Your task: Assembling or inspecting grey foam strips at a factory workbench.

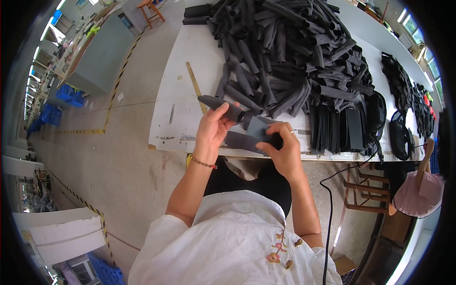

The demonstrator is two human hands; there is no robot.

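Observation:
My left hand [214, 124] grips a dark grey fabric sleeve [233, 113], whose open end faces right. Between the thumb and fingers of my right hand [281, 147] is a flat grey rectangular panel [258, 130], held just right of the sleeve's opening. Below both hands another dark fabric piece [241, 141] lies at the table's front edge. Beyond them rises a large heap of similar dark fabric sleeves [285, 52]. To the right of my right hand stands a row of dark flat panels [332, 130], packed upright side by side.
A yellowish ruler strip [194, 80] lies on the white table [168, 109], left of the heap. Black bags [401, 133] sit at the right. A black cable [327, 190] hangs off the front edge near a wooden stool [368, 192]. Another person [418, 194] works at the far right.

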